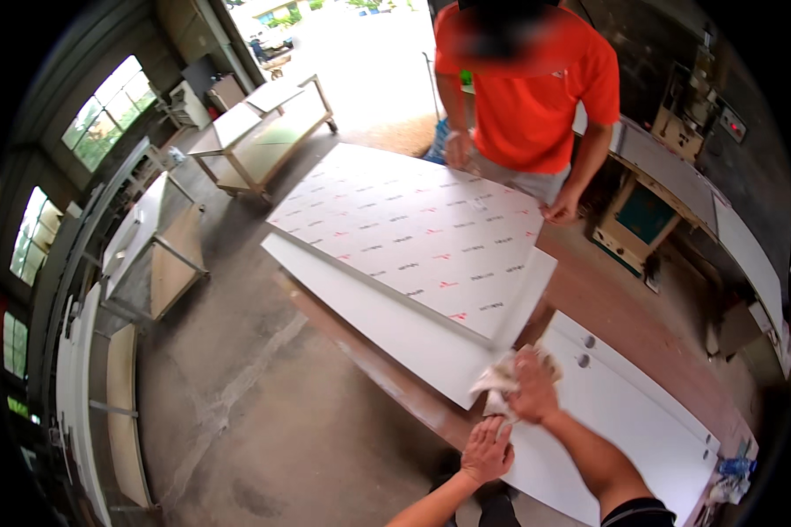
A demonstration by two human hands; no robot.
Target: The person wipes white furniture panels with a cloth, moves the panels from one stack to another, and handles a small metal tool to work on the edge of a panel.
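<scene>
My right hand (533, 391) is closed on a crumpled whitish cloth (496, 379), pressed on the far left end of a white panel (628, 430). That panel has round holes along its right side. At the panel's left edge rests my left hand (488, 450), fingers stretched out and holding no separate thing. Just beyond the cloth lies another white panel (387, 318). A larger board (413, 228), covered in printed protective film, lies askew on top of it. Across the table, a person in an orange shirt (527, 105) has both hands close to the board's far edge.
The panels lie on a reddish-brown worktable (628, 356). A crumpled clear plastic item (736, 467) sits at its right end. A workbench with a machine (690, 119) stands at the right wall. White-topped tables (259, 97) stand at the far left, near a bright doorway.
</scene>
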